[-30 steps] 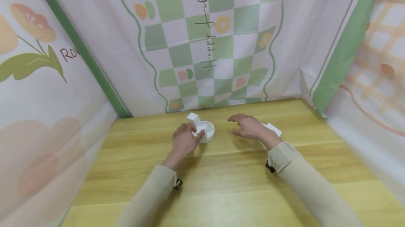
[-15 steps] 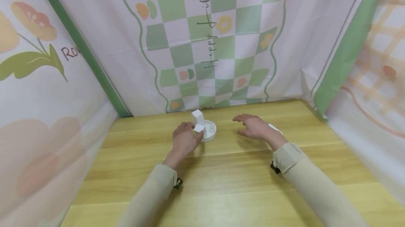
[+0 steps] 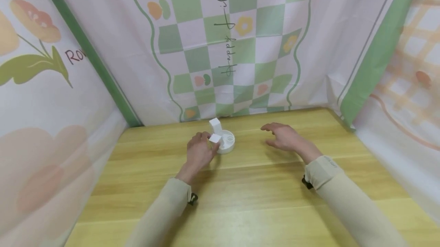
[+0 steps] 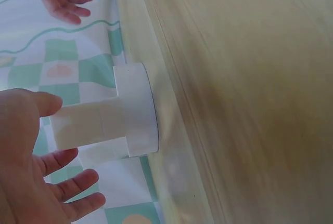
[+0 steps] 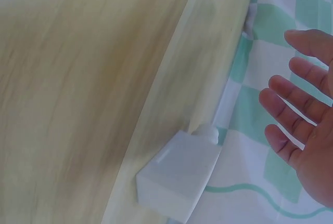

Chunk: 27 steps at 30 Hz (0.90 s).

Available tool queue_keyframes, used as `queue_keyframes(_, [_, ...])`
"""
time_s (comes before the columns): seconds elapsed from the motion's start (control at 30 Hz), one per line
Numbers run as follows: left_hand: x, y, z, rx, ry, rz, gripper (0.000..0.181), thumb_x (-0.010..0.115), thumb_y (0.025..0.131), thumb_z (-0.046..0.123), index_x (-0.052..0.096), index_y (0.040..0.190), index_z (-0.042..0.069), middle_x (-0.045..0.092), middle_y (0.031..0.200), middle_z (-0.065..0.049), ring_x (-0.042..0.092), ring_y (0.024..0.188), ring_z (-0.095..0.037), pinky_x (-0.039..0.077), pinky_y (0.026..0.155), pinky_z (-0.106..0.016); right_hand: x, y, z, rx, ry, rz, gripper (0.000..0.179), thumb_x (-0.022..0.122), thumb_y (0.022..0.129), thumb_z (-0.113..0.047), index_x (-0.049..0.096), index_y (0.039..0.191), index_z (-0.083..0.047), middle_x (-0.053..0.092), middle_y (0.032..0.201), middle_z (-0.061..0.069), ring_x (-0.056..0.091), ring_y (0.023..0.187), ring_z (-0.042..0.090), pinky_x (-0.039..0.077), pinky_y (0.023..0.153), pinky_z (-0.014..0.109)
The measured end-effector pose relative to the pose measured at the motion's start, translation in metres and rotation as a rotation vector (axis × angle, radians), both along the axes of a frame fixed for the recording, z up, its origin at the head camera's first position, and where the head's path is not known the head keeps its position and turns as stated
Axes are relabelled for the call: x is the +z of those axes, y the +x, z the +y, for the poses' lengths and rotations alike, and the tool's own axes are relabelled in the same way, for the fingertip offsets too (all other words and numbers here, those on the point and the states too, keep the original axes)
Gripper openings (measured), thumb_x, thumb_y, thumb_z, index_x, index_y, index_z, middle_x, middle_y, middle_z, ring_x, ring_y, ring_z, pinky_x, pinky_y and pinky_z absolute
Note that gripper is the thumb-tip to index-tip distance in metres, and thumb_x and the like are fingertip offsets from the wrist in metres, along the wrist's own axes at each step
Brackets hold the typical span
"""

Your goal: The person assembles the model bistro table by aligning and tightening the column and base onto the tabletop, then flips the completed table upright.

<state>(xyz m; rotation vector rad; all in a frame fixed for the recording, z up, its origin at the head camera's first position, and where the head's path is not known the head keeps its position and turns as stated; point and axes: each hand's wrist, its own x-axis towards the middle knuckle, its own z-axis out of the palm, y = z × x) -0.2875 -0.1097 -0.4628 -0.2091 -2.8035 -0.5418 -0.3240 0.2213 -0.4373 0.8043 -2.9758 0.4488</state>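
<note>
A round white base (image 3: 227,147) with a raised ring sits on the table. Two white blocks rise from its left side: a taller rear block (image 3: 215,125) and a near block (image 3: 215,138). My left hand (image 3: 199,151) is at the near block, thumb and index finger at opposite sides of its upper end. In the left wrist view that block (image 4: 88,122) stands on the base (image 4: 138,109), the other fingers spread apart. My right hand (image 3: 286,138) hovers over the table to the right, fingers loosely extended, holding nothing.
A white angular piece (image 5: 179,174) with a rounded knob lies on the table near my right hand; the right arm hides it in the head view. Behind the wooden table (image 3: 240,201) hangs a patterned cloth (image 3: 233,48), with more cloth at both sides.
My right hand has moved to the right, covering the white piece there. Beside the base, my left hand has stayed nearly still; the blocks and base have shifted slightly in view.
</note>
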Motion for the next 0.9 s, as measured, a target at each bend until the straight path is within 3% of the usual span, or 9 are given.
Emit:
queue_keyframes(0.27, [0.002,0.0,-0.006,0.015,0.028,-0.007,0.053,0.061,0.094,0.052,0.058,0.126,0.01,0.061,0.12,-0.013,0.06,0.11,-0.031,0.049,0.097,-0.047,0.001,0.003,0.015,-0.032,-0.015,-0.004,0.05,0.068,0.094,-0.024,0.054,0.139,-0.006,0.059,0.137,0.024,0.064,0.11,0.039,0.055,0.09,0.054])
queue_keyframes(0.5, [0.002,-0.001,-0.009,0.0,0.008,0.062,0.047,0.062,0.096,0.048,0.058,0.121,0.009,0.064,0.114,-0.014,0.062,0.104,-0.031,0.052,0.09,-0.046,0.0,0.003,0.028,-0.039,-0.005,0.04,0.05,0.069,0.093,-0.024,0.055,0.137,-0.005,0.062,0.133,0.022,0.067,0.104,0.038,0.055,0.088,0.054])
queue_keyframes(0.9, [0.005,-0.003,-0.014,0.023,-0.005,-0.009,0.051,0.057,0.097,0.053,0.057,0.126,0.011,0.062,0.12,-0.015,0.062,0.107,-0.031,0.053,0.093,-0.044,-0.003,0.008,0.048,-0.082,0.008,0.034,0.048,0.066,0.094,-0.026,0.057,0.134,-0.002,0.066,0.122,0.024,0.065,0.108,0.042,0.051,0.094,0.058])
